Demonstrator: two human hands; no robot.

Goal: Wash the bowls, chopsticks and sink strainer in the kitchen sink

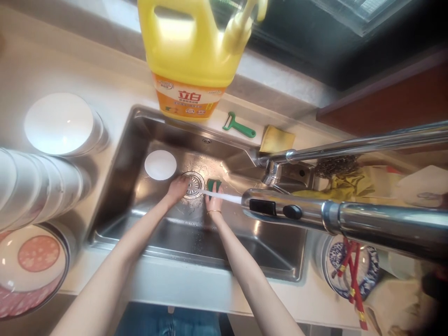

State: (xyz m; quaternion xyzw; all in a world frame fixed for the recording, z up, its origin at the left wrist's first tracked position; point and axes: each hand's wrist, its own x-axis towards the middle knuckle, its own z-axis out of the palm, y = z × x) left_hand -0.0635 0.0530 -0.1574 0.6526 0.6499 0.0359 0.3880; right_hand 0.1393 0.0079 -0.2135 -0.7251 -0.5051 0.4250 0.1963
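Note:
Both my arms reach down into a steel sink (115, 186). My left hand (178, 187) rests by the round drain strainer (193, 183), fingers curled near its rim. My right hand (213, 201) presses on a green sponge (213, 185) lying on the sink floor just right of the drain. A stream of water (224, 197) runs from the pull-out faucet head (280, 210) across toward the drain, over my right hand. A small white dish (160, 164) lies in the sink to the left.
A yellow detergent jug (191, 56) stands behind the sink, with a green peeler (240, 126) and yellow cloth (278, 139) beside it. White bowls (59, 123) and patterned plates (33, 261) are stacked on the left; a blue-patterned plate (371, 270) with red chopsticks (353, 275) sits on the right.

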